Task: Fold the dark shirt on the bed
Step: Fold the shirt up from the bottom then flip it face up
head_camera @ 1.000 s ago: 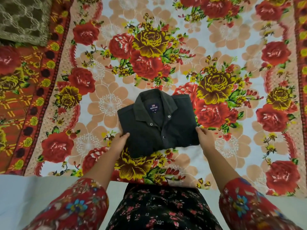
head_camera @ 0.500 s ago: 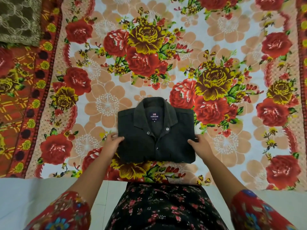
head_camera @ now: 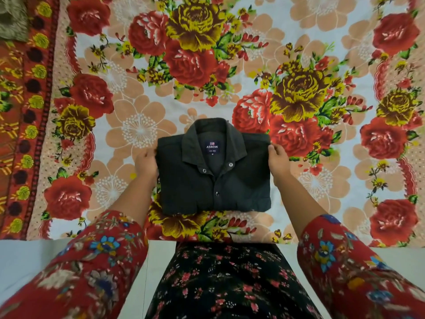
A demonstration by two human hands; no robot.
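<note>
The dark shirt [head_camera: 213, 180] lies on the floral bedsheet [head_camera: 142, 125] folded into a compact rectangle, collar up and label showing, near the bed's front edge. My left hand [head_camera: 146, 162] holds the shirt's left side edge just below the shoulder, with the fingertips tucked against the fabric. Opposite it, my right hand [head_camera: 278, 160] holds the right side edge at the same height, thumb on the top corner. Under the cloth the fingers are partly hidden.
The sheet's red patterned border [head_camera: 30, 116] runs down the left side. An olive patterned cloth [head_camera: 11, 21] lies at the far left corner. The bed's front edge [head_camera: 161, 239] meets a pale floor just before my legs.
Both hands slid from the shirt's lower corners up along its sides to the shoulders. The shirt turned from a slight tilt to square with the bed edge.
</note>
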